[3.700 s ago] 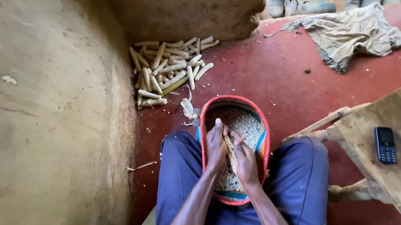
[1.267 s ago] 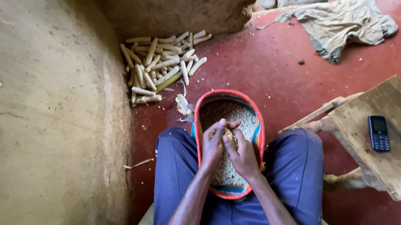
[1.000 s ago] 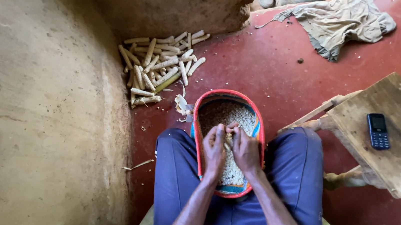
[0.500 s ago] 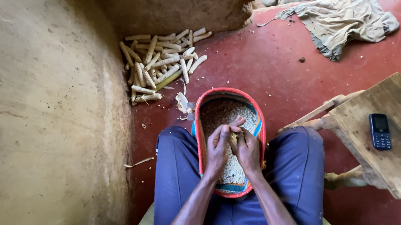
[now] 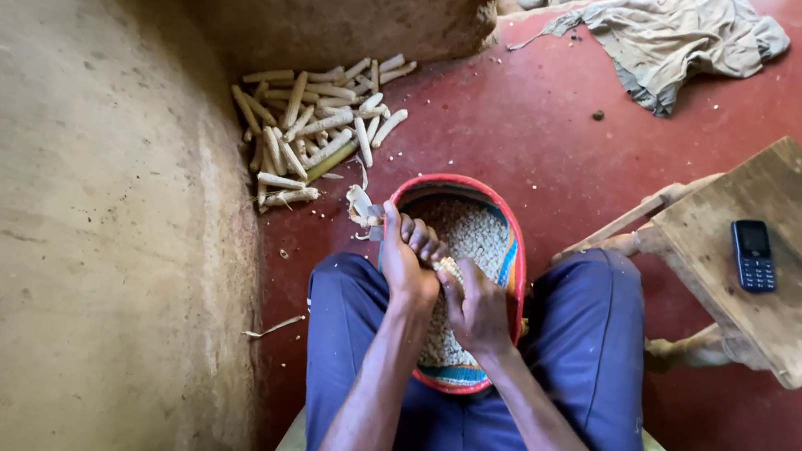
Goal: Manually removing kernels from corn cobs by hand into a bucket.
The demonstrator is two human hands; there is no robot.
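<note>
Maize cob [image 5: 448, 269] sits btwn both hands, right over the basket, so loose kernels drop straight in. Left hand [image 5: 407, 257] wraps the cob's far end, fingers [image 5: 417, 234] curled tight round it. Right hand [image 5: 478, 310] grips the near end, fingers closed on it too, thumb side pressing along the cob. Cob mostly covered by the hands; only a pale strip shows, can't tell how much of it is stripped.

Basket [image 5: 514, 259], red rim w/ blue band, is wedged btwn the knees on the blue trousers [image 5: 597, 359], which keeps it steady w/o a free hand. Kernels [image 5: 470, 233] fill it; depth not readable, near part hidden under hands.

Bare cobs [image 5: 311, 130] piled on the red floor [image 5: 534, 120] by the mud wall [image 5: 70, 218], near the left hand's side. Husk scrap [image 5: 360, 204] just beside the rim. Wooden stool [image 5: 780, 259] to the right serves as worktop, dark phone [image 5: 753, 255] lying flat on it. Crumpled cloth [image 5: 674, 35] well apart, top edge. Seat under the person cut off; green thing at the bottom right corner unclear.
</note>
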